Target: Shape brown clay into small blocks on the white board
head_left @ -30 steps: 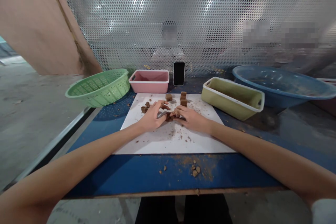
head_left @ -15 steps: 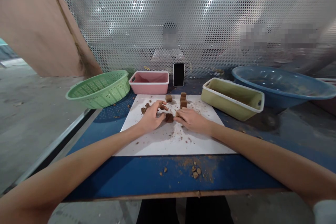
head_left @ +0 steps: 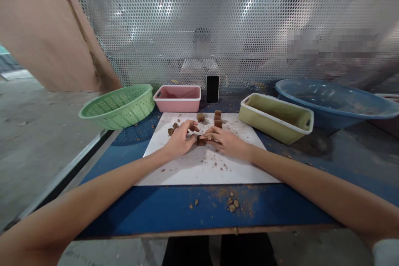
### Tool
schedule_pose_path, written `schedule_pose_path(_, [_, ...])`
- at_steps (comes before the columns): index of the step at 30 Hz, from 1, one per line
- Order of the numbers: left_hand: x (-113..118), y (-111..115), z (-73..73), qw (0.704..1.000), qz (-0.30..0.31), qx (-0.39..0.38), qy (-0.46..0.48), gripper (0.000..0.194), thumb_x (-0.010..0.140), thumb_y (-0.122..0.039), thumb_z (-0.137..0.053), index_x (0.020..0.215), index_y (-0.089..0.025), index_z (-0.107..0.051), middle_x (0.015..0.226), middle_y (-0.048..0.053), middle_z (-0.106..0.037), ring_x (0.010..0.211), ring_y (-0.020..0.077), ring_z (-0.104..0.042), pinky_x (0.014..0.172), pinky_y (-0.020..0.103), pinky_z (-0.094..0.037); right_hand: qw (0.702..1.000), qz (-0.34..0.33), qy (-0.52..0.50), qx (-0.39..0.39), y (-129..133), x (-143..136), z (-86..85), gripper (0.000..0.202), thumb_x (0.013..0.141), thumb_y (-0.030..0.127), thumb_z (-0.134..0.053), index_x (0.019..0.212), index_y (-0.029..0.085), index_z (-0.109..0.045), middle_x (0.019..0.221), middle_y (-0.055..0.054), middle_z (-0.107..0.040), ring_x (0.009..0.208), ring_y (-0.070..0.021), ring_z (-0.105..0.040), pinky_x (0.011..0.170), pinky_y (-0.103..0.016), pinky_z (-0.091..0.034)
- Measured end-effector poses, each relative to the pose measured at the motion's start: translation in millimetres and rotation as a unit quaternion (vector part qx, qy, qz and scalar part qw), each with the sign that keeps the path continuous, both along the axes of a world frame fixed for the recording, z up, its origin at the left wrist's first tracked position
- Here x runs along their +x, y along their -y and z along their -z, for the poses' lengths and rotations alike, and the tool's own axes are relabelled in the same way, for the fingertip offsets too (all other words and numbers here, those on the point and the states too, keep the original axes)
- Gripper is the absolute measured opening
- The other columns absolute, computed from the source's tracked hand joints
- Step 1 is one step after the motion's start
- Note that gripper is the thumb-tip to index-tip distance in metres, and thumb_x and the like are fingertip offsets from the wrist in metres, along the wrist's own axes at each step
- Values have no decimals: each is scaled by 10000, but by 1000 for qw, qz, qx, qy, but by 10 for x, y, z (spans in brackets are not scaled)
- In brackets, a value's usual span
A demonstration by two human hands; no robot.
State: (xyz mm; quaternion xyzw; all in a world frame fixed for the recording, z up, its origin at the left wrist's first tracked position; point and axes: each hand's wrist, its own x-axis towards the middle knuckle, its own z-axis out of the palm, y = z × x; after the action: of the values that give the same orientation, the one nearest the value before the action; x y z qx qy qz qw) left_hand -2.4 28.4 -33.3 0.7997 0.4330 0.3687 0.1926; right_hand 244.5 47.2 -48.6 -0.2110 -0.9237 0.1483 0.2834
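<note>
Dark brown block [head_left: 202,140] sits on the white board [head_left: 174,172], between the two hands, near the board's middle. Left hand [head_left: 180,140]: fingers curved and spread apart from the thumb, nothing between them; thumb tip right at the block's left side (contact or tiny gap, can't tell). Right hand [head_left: 227,141]: fingertips bent down at the block's right side, seemingly touching; can't tell if they pinch it. Two more brown blocks [head_left: 218,123] lie one behind the other just beyond the right hand, a single brown cube [head_left: 200,117] off to their left. Brown chunks [head_left: 171,131] by the left hand, crumbs over the board. Board lies on a blue table [head_left: 149,212], small stones [head_left: 232,205] near its front edge. Behind, left to right: green basket [head_left: 137,108], pink bin [head_left: 177,105], upright phone [head_left: 212,89], olive bin [head_left: 268,121], blue basin [head_left: 330,112]. Perforated metal sheet [head_left: 140,16] stands along the back, broom [head_left: 99,70] against the wall at left.
</note>
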Motion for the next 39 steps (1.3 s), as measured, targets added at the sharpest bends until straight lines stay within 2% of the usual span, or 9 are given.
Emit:
schedule_pose_path(5, [3,-1,10,1000,-6,-1,-2,362,889,-166,-543,1248,-213,-535,1160,84,-734,1084,236,-688,923,414,-526,998,66,-4,-11,-15,6,70,123,1039,289,-641,1127,205,-653,1126,-101,-688,1061,-259,-679,971,-467,-580])
schedule_pose_path(7, [3,-3,16,1000,-7,-3,-1,366,890,-166,-550,1252,-217,-537,1156,82,-737,1083,236,-690,914,411,-527,999,50,-8,-8,-27,8,83,91,1049,282,-626,1093,209,-657,1120,-94,-695,1060,-247,-681,973,-450,-578])
schedule_pose_path(13, [-1,-20,38,1000,-3,6,3,352,885,-149,-543,1231,-215,-550,1150,78,-730,1087,224,-690,940,406,-533,998,-4,-40,47,-25,2,53,152,1058,243,-607,1189,237,-682,1169,-96,-704,1144,-241,-666,1008,-450,-574])
schedule_pose_path(18, [-2,-10,30,1000,-5,0,1,317,889,-169,-553,1201,-221,-569,1146,84,-743,1075,233,-708,938,415,-546,996,-22,-66,53,-16,-6,31,139,1067,221,-585,1145,233,-700,1122,-88,-713,1087,-224,-689,952,-418,-606])
schedule_pose_path(23, [29,48,-21,997,56,-52,22,495,894,-300,-679,1339,-222,-478,1099,101,-769,999,249,-746,912,418,-565,995,-3,-63,71,-19,-3,43,110,1065,251,-605,1112,231,-702,1090,-86,-733,1057,-234,-701,928,-417,-609])
schedule_pose_path(27, [41,53,-22,996,76,-44,13,585,842,-355,-766,1334,-213,-483,1133,138,-743,1072,290,-726,936,453,-560,995,28,-52,75,-18,0,57,102,1056,275,-626,1118,224,-690,1078,-84,-738,1065,-246,-698,943,-433,-600])
schedule_pose_path(33, [-20,17,-16,994,104,-46,2,506,897,-294,-662,1366,-211,-490,1170,147,-734,1110,292,-714,982,484,-559,997,23,-66,35,-5,-7,53,124,1079,314,-586,1068,241,-686,1121,-76,-702,1072,-219,-687,985,-421,-594])
schedule_pose_path(36, [-36,7,-23,993,105,-48,0,499,866,-236,-625,1349,-207,-501,1179,144,-735,1099,289,-717,971,477,-572,998,23,-65,3,-7,-15,47,151,1091,335,-563,1046,251,-680,1094,-62,-687,1056,-205,-687,1001,-409,-590])
schedule_pose_path(39, [-34,1,-22,994,101,-42,-8,476,844,-199,-584,1317,-207,-527,1176,137,-734,1098,280,-715,970,469,-574,998,20,-50,22,-30,-24,46,165,1090,329,-565,1002,244,-675,1055,-60,-694,1037,-212,-677,967,-415,-588])
